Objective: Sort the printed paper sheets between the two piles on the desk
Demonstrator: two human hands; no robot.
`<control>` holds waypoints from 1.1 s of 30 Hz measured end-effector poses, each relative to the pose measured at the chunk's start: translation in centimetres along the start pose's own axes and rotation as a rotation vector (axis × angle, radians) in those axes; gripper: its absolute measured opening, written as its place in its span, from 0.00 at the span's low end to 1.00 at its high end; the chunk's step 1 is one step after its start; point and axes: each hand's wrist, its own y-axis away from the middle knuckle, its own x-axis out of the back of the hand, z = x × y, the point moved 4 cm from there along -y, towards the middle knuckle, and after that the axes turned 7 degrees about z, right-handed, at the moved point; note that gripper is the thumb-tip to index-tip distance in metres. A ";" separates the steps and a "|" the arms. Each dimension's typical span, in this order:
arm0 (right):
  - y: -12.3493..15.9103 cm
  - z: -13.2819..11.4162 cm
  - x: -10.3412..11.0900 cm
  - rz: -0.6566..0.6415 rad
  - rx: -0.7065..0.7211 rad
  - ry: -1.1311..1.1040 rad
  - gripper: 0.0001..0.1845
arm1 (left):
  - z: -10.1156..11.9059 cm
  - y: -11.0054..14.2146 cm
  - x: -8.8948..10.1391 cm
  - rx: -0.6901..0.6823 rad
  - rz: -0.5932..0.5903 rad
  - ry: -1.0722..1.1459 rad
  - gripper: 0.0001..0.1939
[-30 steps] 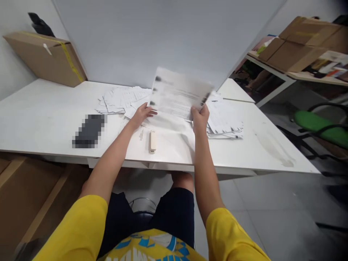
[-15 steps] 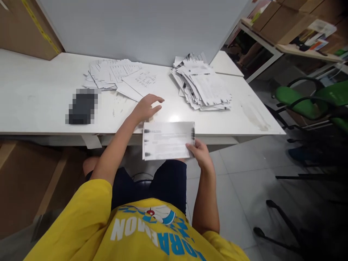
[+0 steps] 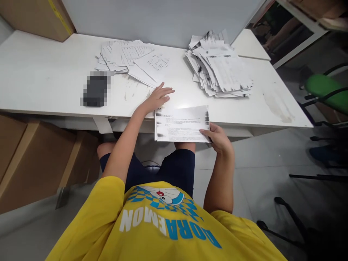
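Observation:
My right hand (image 3: pixel 219 138) pinches the right edge of a few printed paper sheets (image 3: pixel 182 124), thumb on top. Dark smudges run along both side edges of these sheets, which are held over the front edge of the white table (image 3: pixel 174 85). Just above their upper left corner, my left hand (image 3: pixel 158 98) reaches over the tabletop with fingers spread, holding nothing. Beyond it lies a loose spread of printed papers (image 3: pixel 122 54). A thicker, uneven paper stack (image 3: pixel 223 69) rests at the back right. The cream stapler seen earlier is hidden now.
A pixelated dark object (image 3: pixel 95 88) lies left on the table. A cardboard box (image 3: pixel 38 18) stands at the back left, against a grey partition (image 3: pixel 163 20). More cardboard (image 3: pixel 38 156) is below the table at left. A green chair (image 3: pixel 327 88) is at right.
The sheets came down from above the table to its front edge and lie flatter. My left hand let go of them and spread its fingers; my right hand kept hold. The view tilted downward.

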 end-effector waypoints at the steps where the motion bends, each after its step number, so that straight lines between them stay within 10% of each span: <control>1: 0.2 0.2 -0.2 0.003 0.001 -0.042 0.24 | 0.2 0.1 0.1 0.006 -0.008 0.004 0.14; 25: -0.5 2.2 -0.8 0.036 0.000 -0.202 0.26 | 2.3 0.8 0.1 0.008 -0.082 -0.074 0.12; 33: 1.4 2.0 -0.9 0.076 0.061 0.078 0.22 | 3.6 1.9 0.8 -0.011 -0.091 -0.208 0.18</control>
